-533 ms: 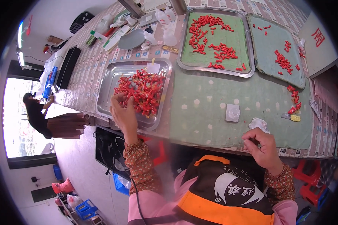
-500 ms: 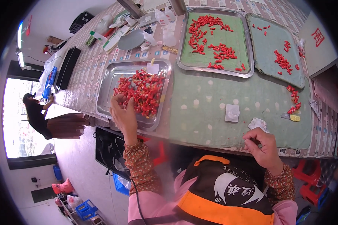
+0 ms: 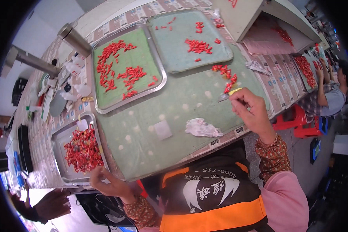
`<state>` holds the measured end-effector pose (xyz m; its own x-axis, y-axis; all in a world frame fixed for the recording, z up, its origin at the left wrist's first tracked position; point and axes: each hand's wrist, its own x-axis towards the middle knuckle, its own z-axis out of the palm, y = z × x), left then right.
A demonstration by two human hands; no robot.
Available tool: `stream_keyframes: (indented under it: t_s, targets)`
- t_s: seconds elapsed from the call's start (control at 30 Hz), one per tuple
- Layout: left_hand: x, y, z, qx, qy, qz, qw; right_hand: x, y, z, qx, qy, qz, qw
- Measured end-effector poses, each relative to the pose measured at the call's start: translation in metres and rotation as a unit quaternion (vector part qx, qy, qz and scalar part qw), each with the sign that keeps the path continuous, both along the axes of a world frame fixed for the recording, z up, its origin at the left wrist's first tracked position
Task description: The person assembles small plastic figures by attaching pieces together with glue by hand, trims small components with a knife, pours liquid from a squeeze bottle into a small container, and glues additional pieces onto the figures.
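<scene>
My right hand (image 3: 253,112) pinches a small tool with a yellow handle (image 3: 230,93), its tip beside a short row of red pieces (image 3: 226,75) on the green table cover. My left hand (image 3: 110,185) rests at the near corner of a steel tray (image 3: 57,136) that holds a heap of red pieces (image 3: 83,150). Its fingers are curled at the rim, and I cannot see whether they hold anything. A crumpled white tissue (image 3: 201,127) and a white square patch (image 3: 162,130) lie between my hands.
Two green-lined trays (image 3: 160,67) (image 3: 205,63) with scattered red pieces lie further back. Bottles and a metal cylinder (image 3: 75,38) stand at the far left. Another person (image 3: 332,96) works at the right beside a red stool (image 3: 297,116). Someone's hand (image 3: 52,203) shows at lower left.
The view has swung round. My right hand moved from the table's near edge up to the row of red pieces. My left hand drew back from the heap to the tray's near corner.
</scene>
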<state>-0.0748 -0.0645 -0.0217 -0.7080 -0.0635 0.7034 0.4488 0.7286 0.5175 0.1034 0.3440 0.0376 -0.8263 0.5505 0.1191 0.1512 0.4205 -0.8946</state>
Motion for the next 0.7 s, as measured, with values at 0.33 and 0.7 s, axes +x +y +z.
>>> stream_keyframes:
  t_s: [0.33, 0.7]
  targets:
    - [0.043, 0.071, -0.014, -0.065, -0.018, -0.272, 0.96, 0.02, -0.006, -0.007, 0.142, -0.073, 0.055, 0.986]
    - [0.042, 0.082, -0.011, -0.094, -0.065, -0.267, 0.957, 0.004, -0.05, -0.031, 0.311, -0.04, 0.117, 0.942]
